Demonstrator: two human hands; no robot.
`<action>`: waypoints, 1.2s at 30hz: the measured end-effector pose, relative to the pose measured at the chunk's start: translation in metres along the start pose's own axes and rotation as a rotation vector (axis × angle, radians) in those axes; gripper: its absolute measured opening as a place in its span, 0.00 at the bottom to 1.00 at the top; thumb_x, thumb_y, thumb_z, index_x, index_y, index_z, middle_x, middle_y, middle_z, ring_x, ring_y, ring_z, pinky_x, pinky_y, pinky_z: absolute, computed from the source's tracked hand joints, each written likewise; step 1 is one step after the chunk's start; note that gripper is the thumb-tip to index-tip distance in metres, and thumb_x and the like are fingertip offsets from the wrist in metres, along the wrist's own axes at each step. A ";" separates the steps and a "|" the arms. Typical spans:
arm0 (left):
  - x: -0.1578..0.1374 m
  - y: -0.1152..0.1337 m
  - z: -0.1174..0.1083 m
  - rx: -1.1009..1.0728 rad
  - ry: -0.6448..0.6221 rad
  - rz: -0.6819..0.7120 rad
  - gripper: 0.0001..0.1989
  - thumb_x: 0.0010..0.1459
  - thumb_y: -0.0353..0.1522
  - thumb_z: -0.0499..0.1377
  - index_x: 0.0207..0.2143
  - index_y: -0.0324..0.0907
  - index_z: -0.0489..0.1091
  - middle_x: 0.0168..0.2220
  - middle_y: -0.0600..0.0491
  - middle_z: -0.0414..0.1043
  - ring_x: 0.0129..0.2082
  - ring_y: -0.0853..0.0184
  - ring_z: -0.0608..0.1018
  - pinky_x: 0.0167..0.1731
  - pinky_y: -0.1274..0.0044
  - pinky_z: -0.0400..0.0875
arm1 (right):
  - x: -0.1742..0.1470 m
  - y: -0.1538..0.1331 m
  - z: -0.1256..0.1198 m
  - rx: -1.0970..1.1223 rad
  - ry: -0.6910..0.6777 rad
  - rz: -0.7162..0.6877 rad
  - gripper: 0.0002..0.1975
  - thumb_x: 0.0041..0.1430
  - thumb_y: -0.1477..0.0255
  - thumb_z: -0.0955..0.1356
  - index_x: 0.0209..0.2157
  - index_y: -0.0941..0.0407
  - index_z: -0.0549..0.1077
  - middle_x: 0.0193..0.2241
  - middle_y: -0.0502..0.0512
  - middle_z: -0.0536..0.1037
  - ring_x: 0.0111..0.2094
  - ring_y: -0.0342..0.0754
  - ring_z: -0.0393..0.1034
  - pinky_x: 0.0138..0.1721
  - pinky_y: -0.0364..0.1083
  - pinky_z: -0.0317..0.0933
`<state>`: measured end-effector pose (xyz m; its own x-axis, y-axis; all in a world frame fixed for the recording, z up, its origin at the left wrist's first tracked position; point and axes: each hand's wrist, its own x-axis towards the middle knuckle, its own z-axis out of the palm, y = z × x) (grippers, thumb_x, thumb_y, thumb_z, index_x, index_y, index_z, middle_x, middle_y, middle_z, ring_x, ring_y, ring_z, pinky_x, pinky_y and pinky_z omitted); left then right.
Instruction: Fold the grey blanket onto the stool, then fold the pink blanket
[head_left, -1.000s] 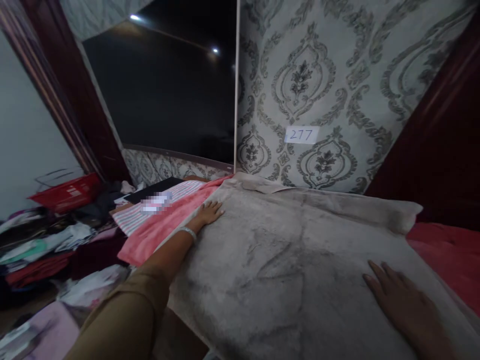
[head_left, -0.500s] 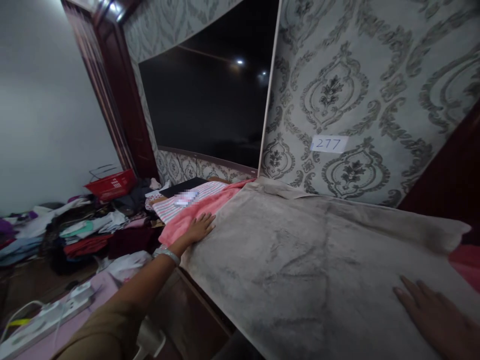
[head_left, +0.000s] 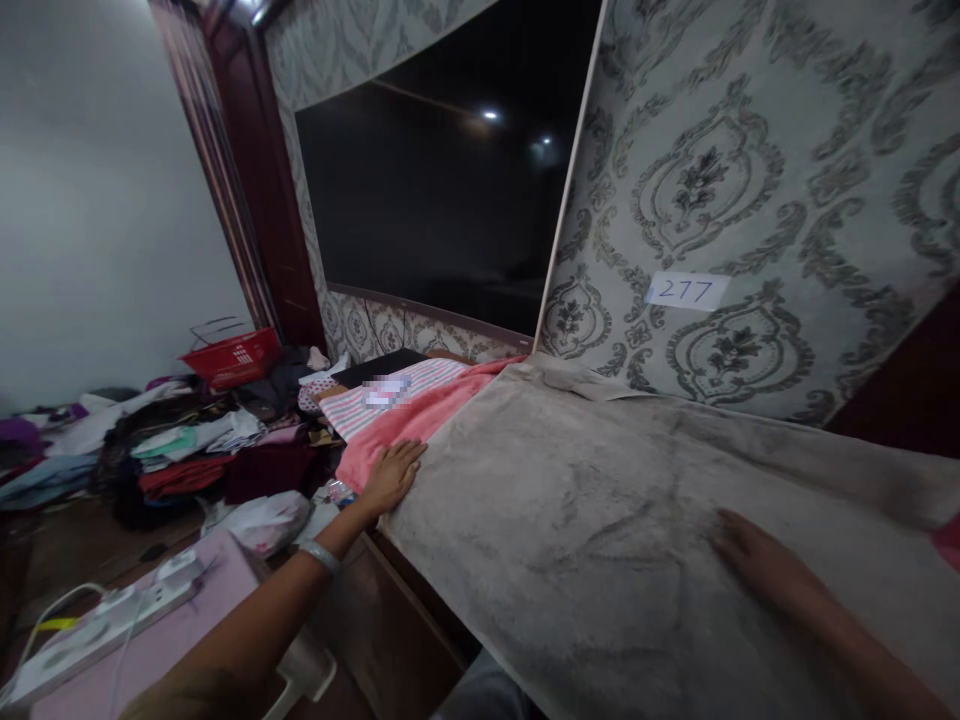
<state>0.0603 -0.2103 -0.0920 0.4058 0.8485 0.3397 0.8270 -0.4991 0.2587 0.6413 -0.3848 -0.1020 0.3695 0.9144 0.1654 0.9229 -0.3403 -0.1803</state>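
A large grey cloth (head_left: pixel 540 500) with soft creases lies spread over the surface in front of me. My left hand (head_left: pixel 393 475) rests flat at its left edge, fingers stretched out, beside a pink fluffy cloth (head_left: pixel 450 405). Over the middle of the grey cloth is my right hand (head_left: pixel 754 555), palm down and slightly blurred, gripping nothing that I can see. Beyond the pink cloth lies a striped cloth (head_left: pixel 433 377). At the far side, the grey cloth has a folded, rumpled edge against the wall.
A big dark television (head_left: pixel 450 180) hangs above the surface. Piles of clothes (head_left: pixel 187 475) and a red basket (head_left: pixel 232 358) occupy the left side. A white power strip (head_left: pixel 105 630) with cords lies on a pink surface at lower left. A paper marked 277 (head_left: pixel 688 291) is on the wall.
My right hand has slid left and inward across the grey cloth. The left hand stays near the cloth's left edge. The view has shifted slightly left.
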 end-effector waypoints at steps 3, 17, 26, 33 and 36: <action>-0.003 0.005 -0.007 -0.001 0.042 -0.007 0.21 0.65 0.33 0.47 0.56 0.44 0.71 0.58 0.47 0.72 0.59 0.58 0.69 0.59 0.59 0.61 | 0.014 -0.114 -0.005 0.004 -0.143 -0.232 0.32 0.59 0.64 0.60 0.63 0.60 0.65 0.64 0.64 0.64 0.65 0.55 0.58 0.65 0.52 0.51; 0.153 0.025 -0.026 0.154 -0.109 -0.078 0.22 0.62 0.32 0.52 0.58 0.41 0.66 0.61 0.45 0.68 0.59 0.60 0.70 0.58 0.71 0.62 | -0.002 -0.249 0.015 0.037 -0.141 -0.335 0.28 0.69 0.63 0.56 0.68 0.49 0.56 0.70 0.53 0.51 0.70 0.56 0.42 0.67 0.63 0.38; 0.263 0.007 0.009 0.195 -0.179 -0.353 0.18 0.61 0.38 0.52 0.41 0.37 0.76 0.43 0.37 0.78 0.45 0.54 0.79 0.41 0.72 0.69 | 0.003 -0.247 0.014 0.122 -0.186 -0.330 0.28 0.69 0.60 0.56 0.68 0.45 0.56 0.70 0.49 0.50 0.71 0.57 0.40 0.68 0.63 0.36; 0.264 0.028 0.017 0.078 -0.225 -0.200 0.13 0.57 0.39 0.58 0.36 0.42 0.77 0.40 0.48 0.80 0.41 0.61 0.79 0.40 0.76 0.68 | 0.005 -0.247 0.010 0.141 -0.249 -0.306 0.28 0.68 0.60 0.56 0.68 0.44 0.55 0.71 0.46 0.48 0.71 0.57 0.38 0.68 0.64 0.36; 0.273 0.022 0.015 0.053 -0.199 -0.249 0.15 0.59 0.39 0.55 0.39 0.40 0.77 0.40 0.46 0.80 0.42 0.60 0.78 0.40 0.76 0.68 | 0.005 -0.248 0.009 0.154 -0.249 -0.308 0.28 0.68 0.60 0.56 0.68 0.44 0.55 0.71 0.46 0.48 0.71 0.56 0.38 0.69 0.63 0.36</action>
<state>0.1954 0.0132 -0.0070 0.2518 0.9639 0.0871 0.9276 -0.2660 0.2623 0.4136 -0.2941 -0.0651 0.0238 0.9997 -0.0015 0.9520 -0.0231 -0.3051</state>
